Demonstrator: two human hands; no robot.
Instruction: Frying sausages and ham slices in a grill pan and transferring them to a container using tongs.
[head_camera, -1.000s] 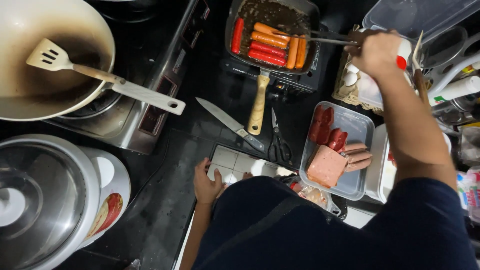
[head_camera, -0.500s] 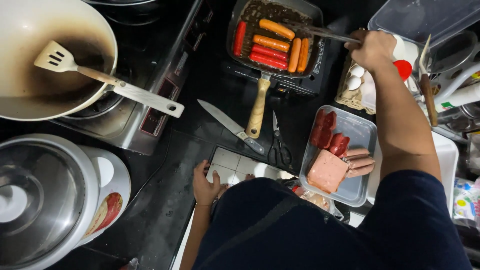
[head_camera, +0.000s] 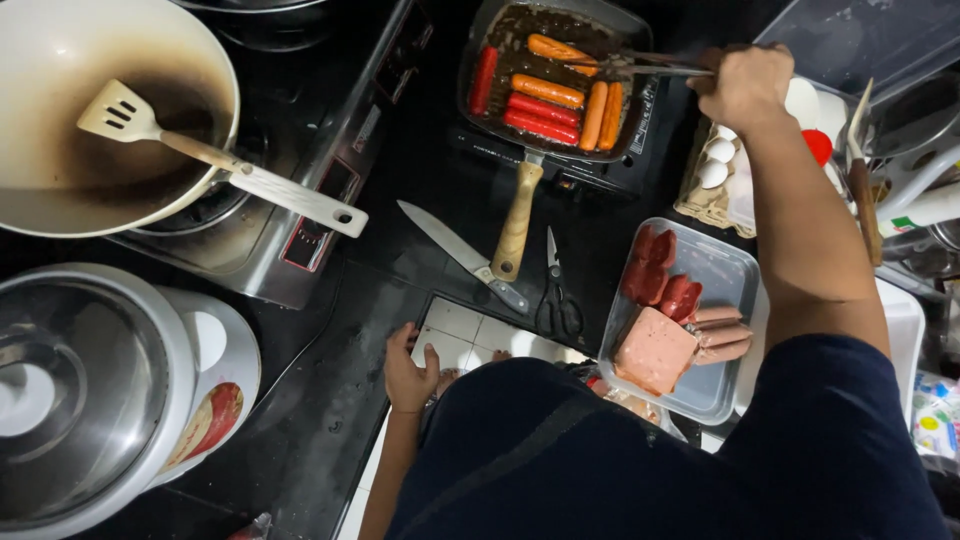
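Here the right hand (head_camera: 745, 85) holds tongs (head_camera: 640, 65) over sausages (head_camera: 550, 90).

Sausages (head_camera: 545, 92) in grill pan (head_camera: 500, 30), knife (head_camera: 462, 254) left of scissors (head_camera: 556, 296).

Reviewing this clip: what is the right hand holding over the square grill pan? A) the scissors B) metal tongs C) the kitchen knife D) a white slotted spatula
B: the right hand grips metal tongs reaching over the sausages in the grill pan; the white slotted spatula lies in the wok, and the kitchen knife and scissors rest on the counter.
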